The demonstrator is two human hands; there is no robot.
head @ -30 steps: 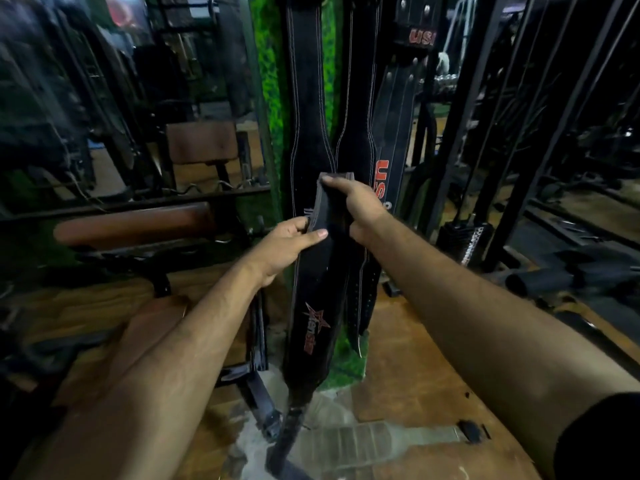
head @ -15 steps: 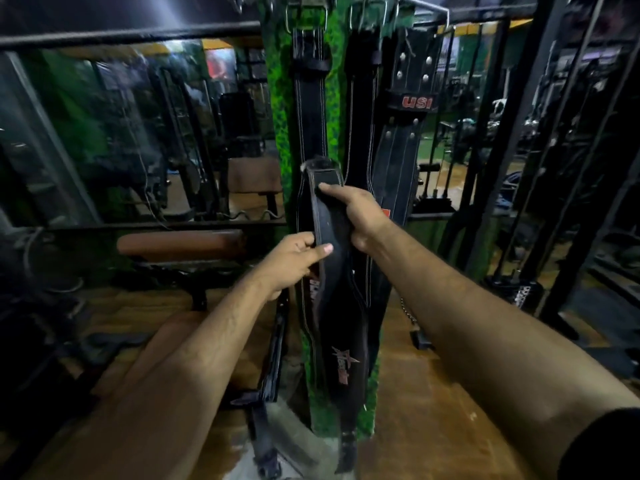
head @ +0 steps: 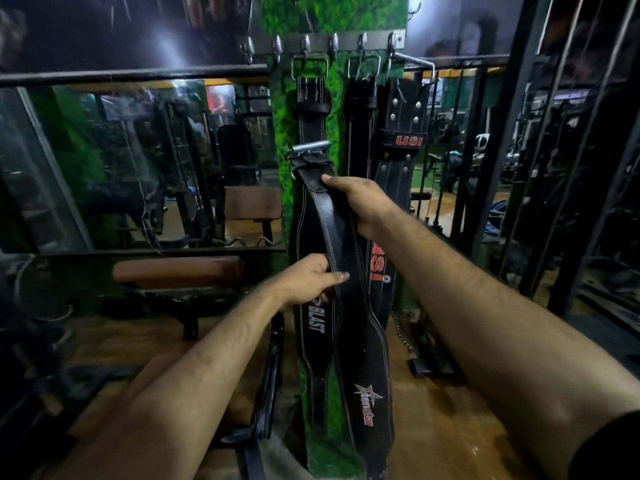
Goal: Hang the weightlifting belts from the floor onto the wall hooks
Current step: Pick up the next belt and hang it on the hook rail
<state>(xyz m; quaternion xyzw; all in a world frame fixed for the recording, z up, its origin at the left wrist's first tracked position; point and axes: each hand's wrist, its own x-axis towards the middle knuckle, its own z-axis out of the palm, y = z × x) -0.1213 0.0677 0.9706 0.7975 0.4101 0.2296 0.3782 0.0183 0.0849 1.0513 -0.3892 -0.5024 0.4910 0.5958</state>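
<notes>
Both arms reach out in front of the person, toward a green pillar (head: pixel 332 22). The right hand (head: pixel 360 206) is higher up. Its fingers curl over the black belt (head: pixel 346 278) near the top, just under the shiny metal buckle (head: pixel 310 148). The right arm runs long and straight from the bottom right corner. The left hand (head: pixel 308 282) is lower. It pinches the edge of the same belt, with the thumb pointing across the front and the fingers tucked behind. The belt hangs down between the 2 hands and gets wider lower down, where it has a star mark. Its buckle is up in the air, below the row of hooks (head: pixel 332 45) at the top of the pillar. 3 other belts hang from those hooks: a BLAST belt (head: pixel 311 327), a middle belt (head: pixel 360 133) and a USI belt (head: pixel 401 140). A brown bench (head: pixel 176 271) stands on the left, near the pillar.
</notes>
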